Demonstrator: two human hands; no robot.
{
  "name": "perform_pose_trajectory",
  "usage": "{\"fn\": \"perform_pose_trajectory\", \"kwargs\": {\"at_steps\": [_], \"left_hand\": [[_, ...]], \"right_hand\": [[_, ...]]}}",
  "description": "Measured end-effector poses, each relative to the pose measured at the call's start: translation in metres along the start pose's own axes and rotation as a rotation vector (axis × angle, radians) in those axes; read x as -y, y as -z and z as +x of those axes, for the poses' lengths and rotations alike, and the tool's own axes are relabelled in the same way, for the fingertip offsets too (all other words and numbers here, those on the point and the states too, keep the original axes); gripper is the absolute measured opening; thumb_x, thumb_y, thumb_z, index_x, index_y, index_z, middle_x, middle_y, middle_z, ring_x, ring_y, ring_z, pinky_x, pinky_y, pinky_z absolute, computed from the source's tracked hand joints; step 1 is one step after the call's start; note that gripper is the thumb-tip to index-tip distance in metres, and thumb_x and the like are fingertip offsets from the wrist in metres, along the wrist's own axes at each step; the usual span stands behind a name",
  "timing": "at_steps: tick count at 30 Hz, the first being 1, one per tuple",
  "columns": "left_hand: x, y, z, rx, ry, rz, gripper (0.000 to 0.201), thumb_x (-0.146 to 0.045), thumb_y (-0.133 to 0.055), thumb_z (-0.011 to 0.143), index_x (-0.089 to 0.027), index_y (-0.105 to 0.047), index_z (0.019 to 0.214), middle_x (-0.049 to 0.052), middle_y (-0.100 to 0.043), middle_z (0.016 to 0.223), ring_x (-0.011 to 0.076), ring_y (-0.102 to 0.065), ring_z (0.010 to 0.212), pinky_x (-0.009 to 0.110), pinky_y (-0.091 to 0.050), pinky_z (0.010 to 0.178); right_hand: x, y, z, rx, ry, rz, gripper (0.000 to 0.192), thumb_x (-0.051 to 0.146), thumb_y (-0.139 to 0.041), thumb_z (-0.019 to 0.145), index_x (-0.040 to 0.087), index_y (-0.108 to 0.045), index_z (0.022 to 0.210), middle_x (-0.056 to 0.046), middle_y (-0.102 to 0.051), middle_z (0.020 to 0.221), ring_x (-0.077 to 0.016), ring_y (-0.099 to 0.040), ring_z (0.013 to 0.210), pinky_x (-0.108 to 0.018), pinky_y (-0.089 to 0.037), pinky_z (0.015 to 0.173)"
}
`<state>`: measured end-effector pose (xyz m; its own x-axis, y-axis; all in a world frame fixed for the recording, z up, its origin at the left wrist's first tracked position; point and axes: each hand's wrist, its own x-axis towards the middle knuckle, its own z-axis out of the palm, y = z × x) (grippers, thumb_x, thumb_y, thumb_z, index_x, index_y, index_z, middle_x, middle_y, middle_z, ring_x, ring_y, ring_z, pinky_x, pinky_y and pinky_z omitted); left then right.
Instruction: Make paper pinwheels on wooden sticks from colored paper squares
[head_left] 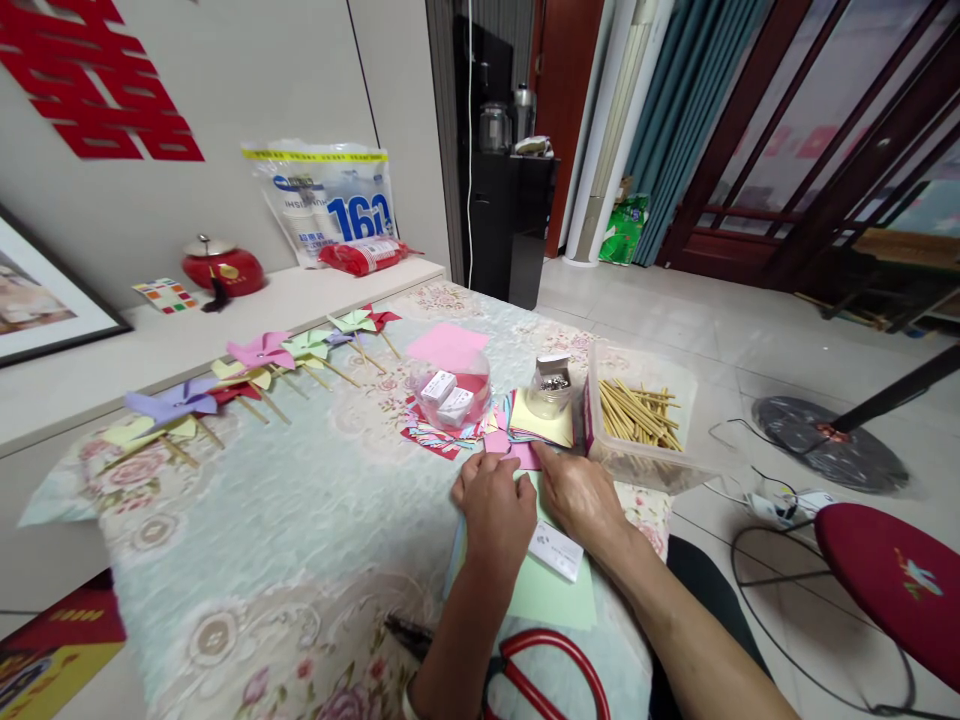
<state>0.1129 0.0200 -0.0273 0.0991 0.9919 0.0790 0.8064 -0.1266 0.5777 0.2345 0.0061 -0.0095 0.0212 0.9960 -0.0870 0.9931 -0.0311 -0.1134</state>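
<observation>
Both hands rest flat, fingers extended, on a light green paper sheet [551,590] at the near table edge: left hand [496,512] beside right hand [581,495], neither gripping anything. Red-handled scissors [551,665] lie just below; a clear box of wooden sticks [637,412] stands near the right hand.
</observation>
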Motion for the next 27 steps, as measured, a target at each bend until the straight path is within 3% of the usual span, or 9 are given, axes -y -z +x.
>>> {"fn": "perform_pose_trajectory", "kwargs": {"at_steps": [9, 17, 21, 24, 27], "left_hand": [[-0.011, 0.021, -0.008, 0.072, -0.006, 0.093, 0.031, -0.022, -0.05, 0.089, -0.017, -0.075, 0.106, 0.013, -0.072, 0.118, 0.0334, -0.053, 0.121, 0.05, -0.036, 0.096], [-0.015, 0.032, -0.011, 0.101, 0.011, 0.083, 0.032, -0.019, -0.051, 0.088, -0.015, -0.075, 0.108, 0.015, -0.072, 0.116, 0.0356, -0.058, 0.113, 0.048, -0.04, 0.089], [-0.007, 0.028, -0.003, 0.042, 0.049, -0.09, 0.032, -0.018, -0.053, 0.086, -0.016, -0.076, 0.108, 0.015, -0.072, 0.118, 0.0369, -0.059, 0.115, 0.049, -0.041, 0.093], [0.002, 0.024, 0.005, 0.012, 0.101, -0.359, 0.031, -0.015, -0.057, 0.081, -0.014, -0.078, 0.104, 0.016, -0.074, 0.113, 0.0337, -0.063, 0.11, 0.045, -0.043, 0.095], [0.009, 0.021, 0.01, 0.026, 0.225, -0.629, 0.027, -0.02, -0.062, 0.077, -0.016, -0.079, 0.098, 0.013, -0.078, 0.104, 0.0286, -0.069, 0.096, 0.038, -0.049, 0.085]], "right_hand": [[0.001, -0.001, 0.0, -0.035, -0.009, 0.0, 0.035, 0.024, -0.041, 0.097, 0.022, -0.06, 0.127, -0.01, -0.078, 0.097, -0.0255, -0.074, 0.085, -0.029, -0.041, 0.064], [-0.001, -0.008, -0.001, -0.053, -0.011, -0.039, 0.047, 0.024, -0.041, 0.098, 0.02, -0.046, 0.144, -0.011, -0.078, 0.096, -0.0264, -0.074, 0.082, -0.029, -0.041, 0.063], [-0.003, -0.013, 0.001, -0.074, 0.003, -0.046, 0.053, 0.021, -0.038, 0.097, 0.018, -0.039, 0.15, -0.01, -0.078, 0.095, -0.0271, -0.074, 0.081, -0.03, -0.04, 0.061], [-0.004, -0.014, 0.0, -0.094, 0.005, -0.048, 0.051, 0.021, -0.038, 0.097, 0.019, -0.042, 0.148, -0.01, -0.078, 0.092, -0.0271, -0.074, 0.077, -0.031, -0.037, 0.059], [-0.004, -0.012, -0.001, -0.092, 0.011, -0.033, 0.047, 0.022, -0.038, 0.096, 0.019, -0.047, 0.142, -0.01, -0.078, 0.091, -0.0274, -0.073, 0.076, -0.031, -0.034, 0.058]]}}
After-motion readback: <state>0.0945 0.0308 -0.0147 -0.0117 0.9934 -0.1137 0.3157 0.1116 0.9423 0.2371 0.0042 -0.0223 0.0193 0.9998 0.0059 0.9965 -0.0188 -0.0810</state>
